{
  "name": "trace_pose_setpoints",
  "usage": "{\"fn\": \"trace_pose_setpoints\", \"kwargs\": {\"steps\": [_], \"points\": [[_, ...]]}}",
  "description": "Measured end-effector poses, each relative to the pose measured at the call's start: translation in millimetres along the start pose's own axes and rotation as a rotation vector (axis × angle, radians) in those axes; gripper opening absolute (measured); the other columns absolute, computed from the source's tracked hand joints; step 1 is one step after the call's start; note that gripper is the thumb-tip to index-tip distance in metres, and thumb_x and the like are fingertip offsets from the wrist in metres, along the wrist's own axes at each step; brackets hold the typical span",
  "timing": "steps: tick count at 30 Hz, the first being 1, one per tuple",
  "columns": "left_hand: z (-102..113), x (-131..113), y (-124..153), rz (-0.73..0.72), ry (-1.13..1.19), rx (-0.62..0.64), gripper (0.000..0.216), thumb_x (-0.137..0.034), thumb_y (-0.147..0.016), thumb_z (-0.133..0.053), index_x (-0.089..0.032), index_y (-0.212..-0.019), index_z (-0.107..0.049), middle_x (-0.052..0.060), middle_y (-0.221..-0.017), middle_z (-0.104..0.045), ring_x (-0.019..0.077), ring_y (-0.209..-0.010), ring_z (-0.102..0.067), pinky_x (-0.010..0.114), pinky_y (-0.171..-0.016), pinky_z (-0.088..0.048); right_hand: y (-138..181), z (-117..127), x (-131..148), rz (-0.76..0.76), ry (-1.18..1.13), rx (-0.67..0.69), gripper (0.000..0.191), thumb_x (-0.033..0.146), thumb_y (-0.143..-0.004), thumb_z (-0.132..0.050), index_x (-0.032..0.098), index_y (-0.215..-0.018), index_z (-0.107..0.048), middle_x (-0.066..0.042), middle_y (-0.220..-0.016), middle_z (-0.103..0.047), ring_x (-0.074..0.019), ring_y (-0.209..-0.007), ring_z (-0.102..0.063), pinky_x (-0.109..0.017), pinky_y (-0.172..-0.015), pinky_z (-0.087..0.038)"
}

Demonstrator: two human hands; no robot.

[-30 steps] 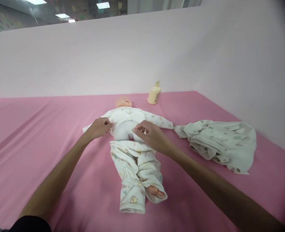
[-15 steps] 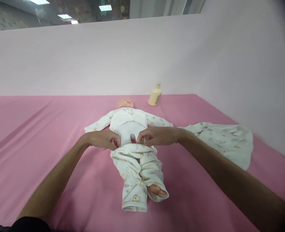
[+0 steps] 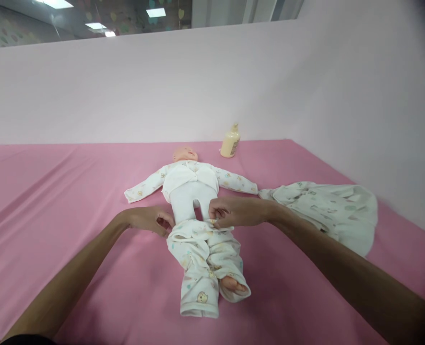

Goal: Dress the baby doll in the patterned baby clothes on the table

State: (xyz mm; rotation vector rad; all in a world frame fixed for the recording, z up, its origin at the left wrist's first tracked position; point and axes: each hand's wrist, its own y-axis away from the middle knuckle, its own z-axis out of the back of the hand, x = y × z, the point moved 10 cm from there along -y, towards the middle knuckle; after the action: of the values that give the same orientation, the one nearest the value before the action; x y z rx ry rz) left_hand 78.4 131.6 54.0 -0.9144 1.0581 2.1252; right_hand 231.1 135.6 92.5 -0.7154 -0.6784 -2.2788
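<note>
A baby doll (image 3: 185, 154) lies on its back, head away from me, in a white patterned long-sleeved top (image 3: 193, 172). White patterned baby trousers (image 3: 194, 254) cover its lower legs, with the waistband bunched around thigh height. Above that band the white body and upper legs (image 3: 182, 201) are bare of the trousers. My left hand (image 3: 152, 220) is closed, its fingertips at the waistband's left side. On the other side, my right hand (image 3: 234, 212) pinches the waistband near the right thigh. One foot (image 3: 233, 284) shows at the right trouser leg's opening; the left leg's end is hidden in cloth.
A pale yellow pump bottle (image 3: 230, 142) stands behind the doll, near the white wall (image 3: 144, 91). To the right lies a crumpled white patterned cloth (image 3: 345, 206), touching the doll's sleeve end. Pink sheeting (image 3: 90, 191) covers the surface.
Both hands have moved toward me with the waistband, which sits lower on the legs. More of the doll's white upper legs shows. The left hand has also shifted slightly left.
</note>
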Motion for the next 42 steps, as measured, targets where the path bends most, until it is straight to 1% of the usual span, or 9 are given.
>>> {"fn": "trace_pose_setpoints", "kwargs": {"steps": [3, 6, 10, 15, 22, 24, 28, 35, 42], "points": [[3.0, 9.4, 8.6, 0.016, 0.111, -0.146, 0.024, -0.034, -0.078, -0.065, -0.025, -0.099, -0.072, 0.003, -0.094, -0.066, 0.0148, -0.073, -0.053, 0.023, -0.056, -0.037, 2.9, 13.9, -3.0, 0.110, -0.038, -0.233, 0.015, 0.035, -0.085, -0.058, 0.020, -0.090, -0.059, -0.003, -0.090, -0.058, -0.0149, -0.077, -0.049, -0.027, -0.068, -0.040], [-5.8, 18.4, 14.6, 0.021, 0.252, -0.213, 0.024, -0.037, -0.082, -0.064, -0.024, -0.101, -0.067, 0.002, -0.088, -0.064, 0.0116, -0.066, -0.049, 0.022, -0.052, -0.033, 5.1, 19.4, -15.8, 0.115, -0.105, -0.427, 0.013, 0.033, -0.089, -0.054, 0.021, -0.090, -0.058, -0.002, -0.086, -0.059, -0.0144, -0.074, -0.050, -0.027, -0.066, -0.039], [-17.7, 22.9, 16.1, -0.015, 0.413, -0.250, 0.024, -0.038, -0.084, -0.065, -0.022, -0.101, -0.060, 0.001, -0.086, -0.061, 0.0107, -0.068, -0.049, 0.022, -0.054, -0.034, 6.7, 17.3, -23.8, 0.131, -0.141, -0.582, 0.014, 0.034, -0.092, -0.054, 0.022, -0.086, -0.057, 0.000, -0.081, -0.060, -0.0140, -0.070, -0.050, -0.027, -0.062, -0.037], [-32.3, 20.7, 12.6, -0.020, 0.510, -0.238, 0.024, -0.027, -0.084, -0.065, -0.021, -0.103, -0.053, -0.001, -0.092, -0.060, 0.0078, -0.064, -0.045, 0.021, -0.054, -0.032, 12.9, 13.9, -12.3, 0.224, 0.046, -0.712, 0.010, 0.027, -0.092, -0.053, 0.021, -0.095, -0.061, -0.003, -0.087, -0.059, -0.0142, -0.070, -0.050, -0.029, -0.065, -0.040], [-28.2, 0.5, 15.4, -0.041, 0.123, -0.413, 0.021, -0.031, -0.087, -0.060, -0.019, -0.078, -0.045, -0.005, -0.069, -0.045, 0.0097, -0.062, -0.036, 0.023, -0.055, -0.028, 17.6, 7.1, 9.8, 0.261, 0.269, -0.619, 0.020, 0.015, -0.085, -0.053, 0.019, -0.102, -0.062, -0.008, -0.099, -0.057, -0.0210, -0.093, -0.055, -0.035, -0.085, -0.046], [-22.5, -5.5, 16.9, -0.051, -0.019, -0.449, 0.023, -0.029, -0.086, -0.058, -0.019, -0.073, -0.042, -0.005, -0.066, -0.041, 0.0099, -0.061, -0.033, 0.024, -0.054, -0.026, 22.5, 9.2, 5.0, 0.215, 0.227, -0.595, 0.019, 0.017, -0.084, -0.055, 0.020, -0.102, -0.062, -0.007, -0.100, -0.057, -0.0212, -0.095, -0.055, -0.035, -0.086, -0.046], [0.2, -16.1, 22.2, -0.133, -0.144, -0.566, 0.018, -0.026, -0.087, -0.056, -0.019, -0.074, -0.047, -0.002, -0.078, -0.051, 0.0115, -0.067, -0.041, 0.024, -0.058, -0.033, 31.3, 5.8, -22.5, 0.096, 0.059, -0.528, 0.024, 0.026, -0.082, -0.061, 0.023, -0.107, -0.059, -0.006, -0.104, -0.059, -0.0215, -0.096, -0.055, -0.036, -0.087, -0.046], [43.1, -7.2, 21.6, -0.164, -0.022, -0.773, 0.023, -0.043, -0.092, -0.054, -0.022, -0.088, -0.060, 0.002, -0.100, -0.059, 0.0158, -0.084, -0.055, 0.024, -0.061, -0.042, 31.2, -14.9, -58.7, 0.064, -0.425, -0.418, 0.025, 0.026, -0.080, -0.062, 0.022, -0.104, -0.055, -0.003, -0.098, -0.057, -0.0185, -0.090, -0.054, -0.034, -0.084, -0.046], [30.8, 15.2, 7.3, -0.142, 0.319, -0.743, 0.025, -0.047, -0.091, -0.055, -0.022, -0.092, -0.054, 0.000, -0.088, -0.057, 0.0130, -0.070, -0.053, 0.026, -0.062, -0.045, 23.6, -25.4, -72.2, 0.035, -0.547, -0.310, 0.024, 0.023, -0.074, -0.066, 0.023, -0.093, -0.052, 0.002, -0.086, -0.051, -0.0147, -0.077, -0.046, -0.028, -0.068, -0.040]]}}
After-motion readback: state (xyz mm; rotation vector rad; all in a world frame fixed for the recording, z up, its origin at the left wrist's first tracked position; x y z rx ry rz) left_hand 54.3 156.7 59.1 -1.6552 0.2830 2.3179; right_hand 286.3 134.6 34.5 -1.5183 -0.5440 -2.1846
